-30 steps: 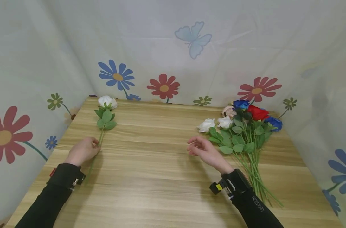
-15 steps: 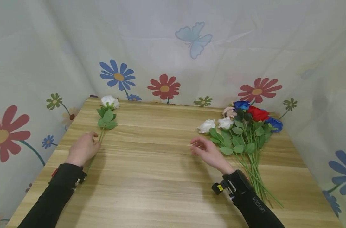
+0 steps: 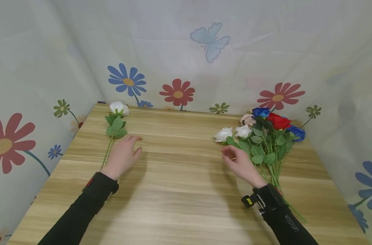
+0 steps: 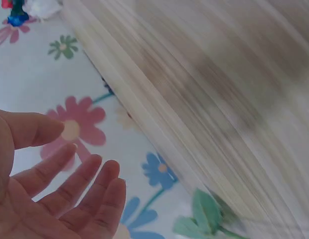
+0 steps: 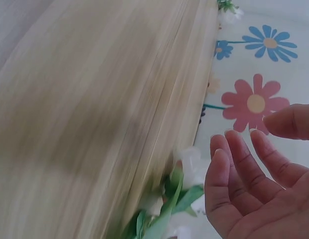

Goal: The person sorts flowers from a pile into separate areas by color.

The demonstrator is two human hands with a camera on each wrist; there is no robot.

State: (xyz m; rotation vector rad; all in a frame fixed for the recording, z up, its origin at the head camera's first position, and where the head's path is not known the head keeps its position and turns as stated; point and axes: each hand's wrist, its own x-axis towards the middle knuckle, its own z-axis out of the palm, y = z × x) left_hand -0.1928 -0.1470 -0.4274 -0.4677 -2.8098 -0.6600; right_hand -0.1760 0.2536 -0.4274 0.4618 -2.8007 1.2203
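Observation:
A single white rose [image 3: 119, 108] with green leaves lies on the left of the table, its stem running toward the person. My left hand [image 3: 122, 154] is over the right side of that stem, partly covering it; the left wrist view shows its fingers [image 4: 94, 184] relaxed and holding nothing. At the right lies a bunch of roses [image 3: 265, 139] in white, pale pink, blue and red, stems toward the person. Beside the bunch's left edge hovers my right hand [image 3: 242, 166], covering some leaves and stems. Loosely bent fingers [image 5: 244, 159] show in the right wrist view, with nothing in them.
The wooden table [image 3: 173, 190] fills the lower view. A pale curtain [image 3: 161, 41] printed with flowers and a butterfly hangs behind it and along both sides. Each wrist carries a black band, and a small camera [image 3: 249, 200] sits on the right one.
My left hand has come off the white rose's stem and moved right and slightly away from me. The right hand has shifted right toward the bunch. The white rose lies nearly where it was.

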